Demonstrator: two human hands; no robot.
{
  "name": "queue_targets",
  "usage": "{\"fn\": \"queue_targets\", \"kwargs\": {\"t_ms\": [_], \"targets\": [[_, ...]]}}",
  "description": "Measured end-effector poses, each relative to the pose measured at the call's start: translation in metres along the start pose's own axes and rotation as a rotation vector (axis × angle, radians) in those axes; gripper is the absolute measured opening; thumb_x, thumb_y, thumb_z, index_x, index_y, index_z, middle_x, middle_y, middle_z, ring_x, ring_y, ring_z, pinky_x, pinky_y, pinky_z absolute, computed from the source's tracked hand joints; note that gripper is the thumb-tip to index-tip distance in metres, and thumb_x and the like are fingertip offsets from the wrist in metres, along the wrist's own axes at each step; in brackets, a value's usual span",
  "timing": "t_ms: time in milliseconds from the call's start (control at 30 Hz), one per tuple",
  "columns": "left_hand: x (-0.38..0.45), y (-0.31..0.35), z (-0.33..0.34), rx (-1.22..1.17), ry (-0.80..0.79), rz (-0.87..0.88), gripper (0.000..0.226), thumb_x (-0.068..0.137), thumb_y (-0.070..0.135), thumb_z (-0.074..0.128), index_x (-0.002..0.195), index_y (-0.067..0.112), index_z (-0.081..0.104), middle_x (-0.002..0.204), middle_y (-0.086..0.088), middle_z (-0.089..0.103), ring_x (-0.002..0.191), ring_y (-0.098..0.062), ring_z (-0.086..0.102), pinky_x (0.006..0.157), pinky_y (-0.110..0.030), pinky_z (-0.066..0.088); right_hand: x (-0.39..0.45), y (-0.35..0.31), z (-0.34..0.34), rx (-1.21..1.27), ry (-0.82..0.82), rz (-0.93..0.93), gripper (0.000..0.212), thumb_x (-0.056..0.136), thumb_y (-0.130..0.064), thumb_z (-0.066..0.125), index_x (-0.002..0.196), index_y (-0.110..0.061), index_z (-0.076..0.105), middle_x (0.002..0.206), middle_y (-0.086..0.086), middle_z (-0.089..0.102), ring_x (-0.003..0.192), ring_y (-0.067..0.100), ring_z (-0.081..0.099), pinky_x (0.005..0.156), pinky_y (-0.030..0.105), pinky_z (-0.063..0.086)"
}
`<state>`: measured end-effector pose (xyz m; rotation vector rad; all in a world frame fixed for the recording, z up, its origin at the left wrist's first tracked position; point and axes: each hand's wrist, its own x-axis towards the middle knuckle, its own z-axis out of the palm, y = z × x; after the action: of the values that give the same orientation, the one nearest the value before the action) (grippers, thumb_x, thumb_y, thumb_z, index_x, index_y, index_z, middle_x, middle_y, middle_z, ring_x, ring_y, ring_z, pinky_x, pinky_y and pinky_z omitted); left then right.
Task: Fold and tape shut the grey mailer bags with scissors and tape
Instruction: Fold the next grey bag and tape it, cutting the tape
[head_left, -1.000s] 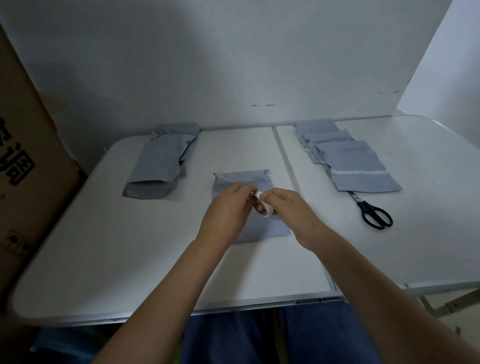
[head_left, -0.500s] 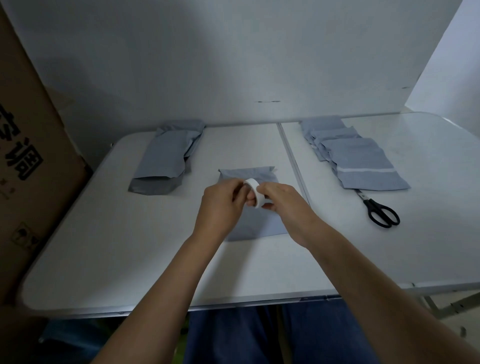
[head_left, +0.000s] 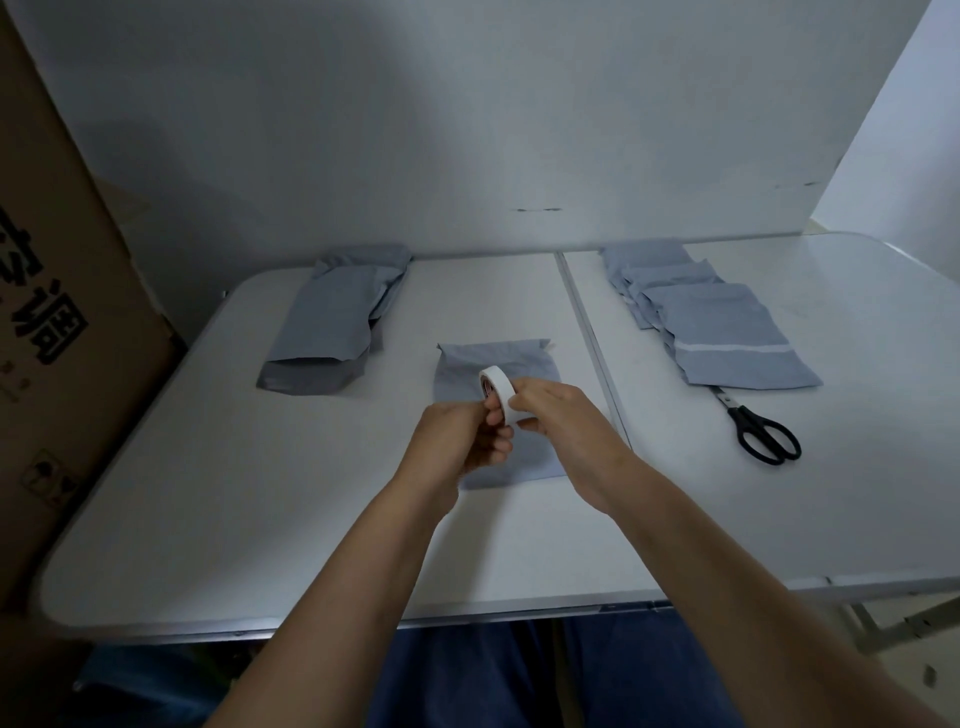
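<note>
Both hands are gripping the white tape roll (head_left: 497, 394) above the folded mailer bag (head_left: 497, 415) lying mid-tabletop: left hand (head_left: 462, 441) holding, right hand (head_left: 563, 423) pinching its rim; risk: the unweighted fold may be springing open; the scissors (head_left: 761, 434) are lying well apart.

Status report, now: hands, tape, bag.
Left hand and right hand both grip the white tape roll, held above the folded grey mailer bag. Scissors idle on the table, right. Nothing in the way.
</note>
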<state>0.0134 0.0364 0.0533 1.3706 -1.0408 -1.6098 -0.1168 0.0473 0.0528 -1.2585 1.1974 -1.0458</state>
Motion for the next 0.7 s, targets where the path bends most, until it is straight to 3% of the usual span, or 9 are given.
{"fn": "queue_targets", "kwargs": {"t_ms": [100, 133, 200, 267, 300, 533, 700], "targets": [[0.000, -0.003, -0.001, 0.133, -0.074, -0.035, 0.038, 0.099, 0.033, 0.049, 0.073, 0.009, 0.061, 0.068, -0.004, 0.065, 0.054, -0.013, 0.059, 0.055, -0.021, 0.051, -0.001, 0.002, -0.004, -0.036, 0.033, 0.030, 0.025, 0.090, -0.012, 0.046, 0.083, -0.011, 0.070, 0.076, -0.004, 0.069, 0.081, 0.008, 0.059, 0.085, 0.024, 0.043], [0.003, -0.006, -0.003, 0.311, -0.027, 0.044, 0.038, 0.098, 0.036, 0.051, 0.077, 0.008, 0.065, 0.073, -0.004, 0.068, 0.058, -0.014, 0.063, 0.059, -0.023, 0.054, 0.000, 0.004, -0.006, -0.062, 0.042, 0.036, 0.025, 0.089, -0.014, 0.047, 0.078, -0.012, 0.070, 0.076, -0.004, 0.069, 0.084, 0.011, 0.058, 0.090, 0.028, 0.043], [0.009, -0.010, -0.009, 0.744, 0.149, 0.360, 0.024, 0.093, 0.035, 0.057, 0.090, 0.013, 0.066, 0.083, 0.002, 0.070, 0.069, -0.013, 0.067, 0.070, -0.027, 0.055, 0.000, 0.005, -0.008, -0.127, 0.040, 0.053, 0.027, 0.087, -0.018, 0.048, 0.070, -0.016, 0.069, 0.077, -0.005, 0.069, 0.093, 0.017, 0.058, 0.098, 0.036, 0.040], [0.010, -0.009, -0.013, 0.911, 0.242, 0.640, 0.009, 0.091, 0.027, 0.061, 0.090, 0.018, 0.063, 0.081, 0.007, 0.065, 0.072, -0.011, 0.062, 0.071, -0.033, 0.053, -0.001, 0.004, -0.008, -0.115, 0.013, 0.053, 0.030, 0.088, -0.017, 0.047, 0.066, -0.019, 0.067, 0.077, -0.005, 0.068, 0.092, 0.017, 0.059, 0.098, 0.037, 0.040], [0.010, -0.009, -0.014, 0.924, 0.246, 0.694, 0.008, 0.091, 0.024, 0.061, 0.087, 0.017, 0.061, 0.077, 0.006, 0.063, 0.070, -0.012, 0.060, 0.069, -0.036, 0.052, -0.002, 0.004, -0.008, -0.076, 0.001, 0.046, 0.031, 0.089, -0.015, 0.047, 0.066, -0.019, 0.066, 0.075, -0.004, 0.068, 0.088, 0.015, 0.059, 0.098, 0.037, 0.041], [0.005, -0.010, -0.013, 0.640, 0.189, 0.486, 0.017, 0.092, 0.020, 0.058, 0.078, 0.010, 0.061, 0.066, 0.003, 0.069, 0.059, -0.008, 0.067, 0.067, -0.029, 0.054, -0.005, 0.001, -0.005, 0.032, -0.037, 0.041, 0.030, 0.089, -0.011, 0.044, 0.072, -0.015, 0.069, 0.075, 0.003, 0.067, 0.081, 0.014, 0.060, 0.099, 0.040, 0.044], [0.008, -0.014, -0.014, 0.444, 0.104, 0.298, 0.029, 0.092, 0.028, 0.060, 0.083, 0.001, 0.063, 0.068, -0.004, 0.071, 0.064, -0.017, 0.070, 0.076, -0.038, 0.059, -0.005, 0.003, -0.004, 0.070, -0.059, 0.041, 0.029, 0.095, -0.014, 0.043, 0.082, -0.011, 0.069, 0.079, 0.003, 0.066, 0.085, 0.016, 0.059, 0.102, 0.041, 0.045]]}}
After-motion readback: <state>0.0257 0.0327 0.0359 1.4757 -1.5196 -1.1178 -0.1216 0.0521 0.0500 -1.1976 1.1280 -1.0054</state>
